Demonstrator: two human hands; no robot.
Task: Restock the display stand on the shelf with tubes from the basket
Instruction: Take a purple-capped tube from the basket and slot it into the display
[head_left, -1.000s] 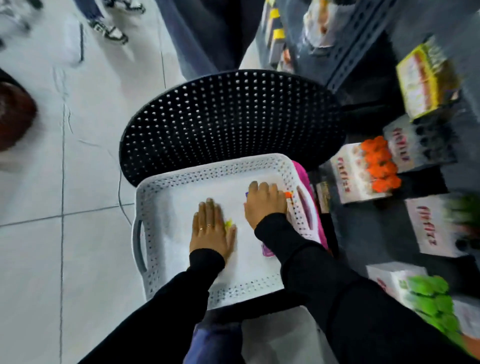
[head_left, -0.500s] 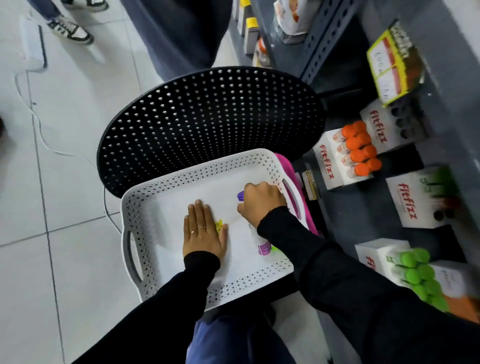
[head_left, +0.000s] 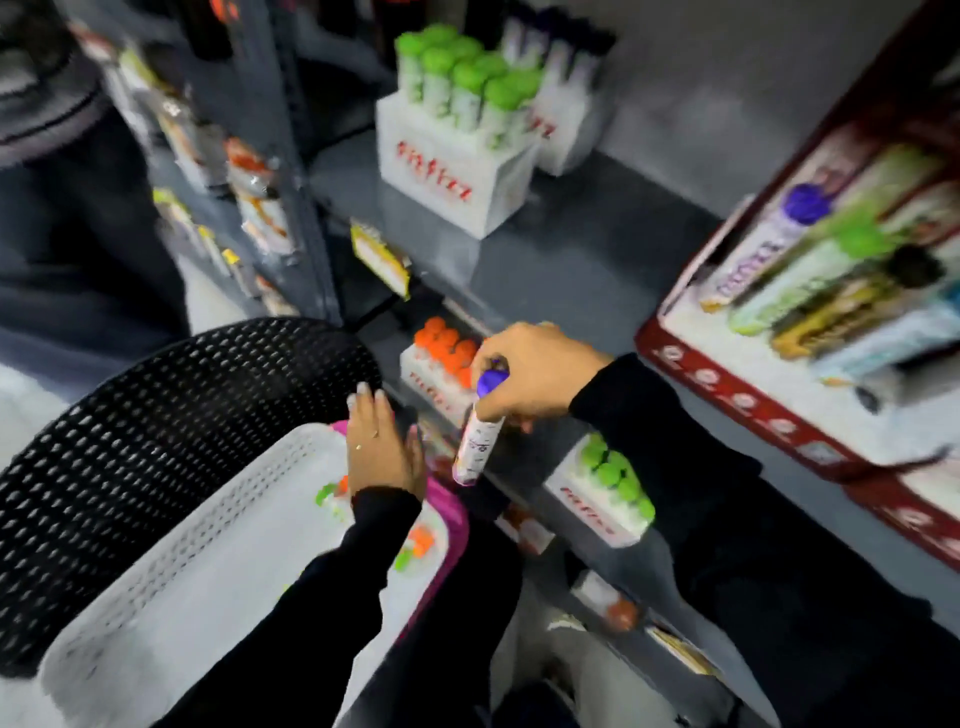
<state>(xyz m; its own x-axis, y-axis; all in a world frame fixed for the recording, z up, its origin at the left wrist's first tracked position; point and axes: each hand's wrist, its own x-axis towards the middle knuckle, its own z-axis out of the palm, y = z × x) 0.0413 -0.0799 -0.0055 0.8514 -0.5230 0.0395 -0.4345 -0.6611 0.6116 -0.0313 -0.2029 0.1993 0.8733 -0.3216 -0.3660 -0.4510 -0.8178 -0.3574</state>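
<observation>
My right hand (head_left: 535, 371) grips a white tube with a purple cap (head_left: 480, 434) near its top, held upright in the air between the basket and the shelf. My left hand (head_left: 382, 449) lies flat, fingers apart, at the far right corner of the white perforated basket (head_left: 171, 561). Tubes with green and orange caps (head_left: 415, 545) lie in the basket beside my left sleeve. On the shelf stand white display stands: one with green-capped tubes (head_left: 457, 140), one with dark-capped tubes (head_left: 566, 88) behind it, and lower ones with orange caps (head_left: 441, 358) and green caps (head_left: 608, 488).
A black perforated chair back (head_left: 156, 415) rises behind the basket, with a pink tray edge (head_left: 452, 525) under it. A red open box of lying tubes (head_left: 810, 291) fills the shelf's right side. Another person's legs (head_left: 78, 218) stand at far left. Bare grey shelf (head_left: 571, 260) lies between stands.
My right hand has lifted a purple-capped tube out of the basket toward the shelf. The view swung up and right onto the shelves. My left hand slid to the basket's far right corner.
</observation>
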